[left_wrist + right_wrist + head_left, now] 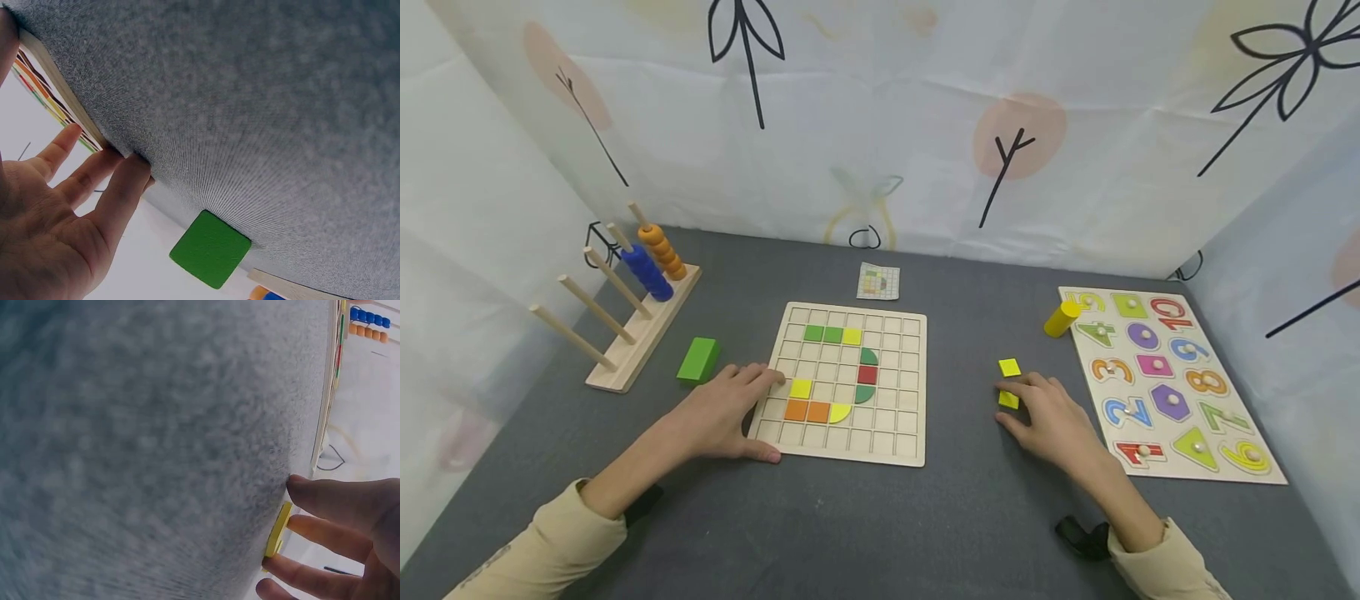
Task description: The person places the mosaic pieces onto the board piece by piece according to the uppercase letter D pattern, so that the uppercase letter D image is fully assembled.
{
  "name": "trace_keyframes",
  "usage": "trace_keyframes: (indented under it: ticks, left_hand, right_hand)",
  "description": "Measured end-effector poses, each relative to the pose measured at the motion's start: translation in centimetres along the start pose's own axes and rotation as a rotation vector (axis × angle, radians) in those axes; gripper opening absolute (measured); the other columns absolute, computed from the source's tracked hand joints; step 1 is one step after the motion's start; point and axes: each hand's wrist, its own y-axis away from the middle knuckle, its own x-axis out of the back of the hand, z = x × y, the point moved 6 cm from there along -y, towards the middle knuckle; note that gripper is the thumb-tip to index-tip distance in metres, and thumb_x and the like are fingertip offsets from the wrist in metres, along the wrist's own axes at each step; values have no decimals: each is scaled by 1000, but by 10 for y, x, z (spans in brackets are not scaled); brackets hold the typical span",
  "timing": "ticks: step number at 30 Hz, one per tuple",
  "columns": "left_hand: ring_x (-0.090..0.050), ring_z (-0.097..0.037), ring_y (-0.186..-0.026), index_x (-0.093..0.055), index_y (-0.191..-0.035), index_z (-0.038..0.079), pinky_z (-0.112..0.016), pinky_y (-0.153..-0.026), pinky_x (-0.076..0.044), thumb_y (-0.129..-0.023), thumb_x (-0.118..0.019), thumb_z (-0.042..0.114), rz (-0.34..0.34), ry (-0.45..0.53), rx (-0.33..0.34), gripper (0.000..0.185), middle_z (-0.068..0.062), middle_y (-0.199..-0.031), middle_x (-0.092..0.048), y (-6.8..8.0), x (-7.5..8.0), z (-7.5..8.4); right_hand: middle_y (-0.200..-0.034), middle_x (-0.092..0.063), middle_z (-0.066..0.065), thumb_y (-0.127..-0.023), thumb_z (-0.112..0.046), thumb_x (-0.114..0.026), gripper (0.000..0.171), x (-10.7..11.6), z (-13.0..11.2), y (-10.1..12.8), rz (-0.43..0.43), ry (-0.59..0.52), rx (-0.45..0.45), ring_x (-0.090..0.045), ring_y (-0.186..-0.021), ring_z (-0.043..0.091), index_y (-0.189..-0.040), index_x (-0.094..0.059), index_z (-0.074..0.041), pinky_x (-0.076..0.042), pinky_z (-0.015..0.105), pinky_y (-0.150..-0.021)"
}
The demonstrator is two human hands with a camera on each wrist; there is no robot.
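Observation:
A square wooden grid board [887,437] lies mid-table, bearing green, yellow, orange and red tiles. At its left side my left hand [726,412] touches the edge with fingers and thumb spread; in the left wrist view the fingertips meet the board's rim [65,94]. My right hand [1051,421] is right of the board, over a small yellow square tile [1008,400]. In the right wrist view, fingertips touch this yellow tile [278,528], while the thumb sits apart from it on the tabletop. Just beyond lies another yellow square tile [1009,367].
A green block [698,360] stands beside my left hand, near a peg stand [625,367] with blue and orange beads. Behind the board lies a small pattern card [878,282]. On the right are a yellow cylinder [1062,318] and a number puzzle [1176,472]. Cloth walls enclose the table.

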Motion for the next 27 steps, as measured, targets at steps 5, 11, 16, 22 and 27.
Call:
trace_keyframes:
  ticks: [5, 11, 16, 22, 27]
  left_hand:
    - [-60, -41, -118, -54, -138, 11, -55, -93, -54, -65, -86, 69, -5, -1, 1, 99, -17, -140, -59, 0, -1, -1]
    - [-59, -41, -119, -54, -139, 11, -55, -94, -54, -66, -85, 70, -15, -5, 6, 99, -17, -141, -59, 0, -1, -1]
    - [-59, -41, -119, -54, -139, 11, -55, -94, -54, -65, -86, 69, -11, -3, 2, 99, -17, -141, -59, 0, -1, -1]
    - [-59, -41, -121, -54, -139, 11, -56, -95, -54, -66, -85, 70, -14, 2, 2, 99, -17, -142, -59, 0, -1, -1]
    - [-59, -41, -120, -54, -139, 11, -56, -94, -54, -66, -85, 70, -14, 1, 5, 99, -17, -142, -59, 0, -1, -1]
  right_hand:
    - [-115, -69, 18, -88, -17, -80, 40, -1, 4, -1, -13, 1, -26, -61, -95, 29, -127, -72, -7, -53, 46, -72]
    - [-115, -70, 19, -89, -16, -79, 37, -3, 2, -3, -28, -23, -20, -64, -96, 31, -124, -73, -6, -55, 50, -74]
    - [-115, -71, 19, -89, -17, -79, 39, -4, -3, -5, -21, -31, -11, -65, -99, 33, -125, -72, -5, -55, 52, -76]
    - [-111, -72, 16, -88, -10, -80, 31, -6, -9, -8, -2, -37, 8, -67, -99, 34, -117, -75, -4, -55, 53, -79]
    - [-106, -72, 14, -87, -9, -79, 26, -7, -15, -10, 4, -27, 19, -66, -91, 29, -113, -77, -5, -54, 46, -72]
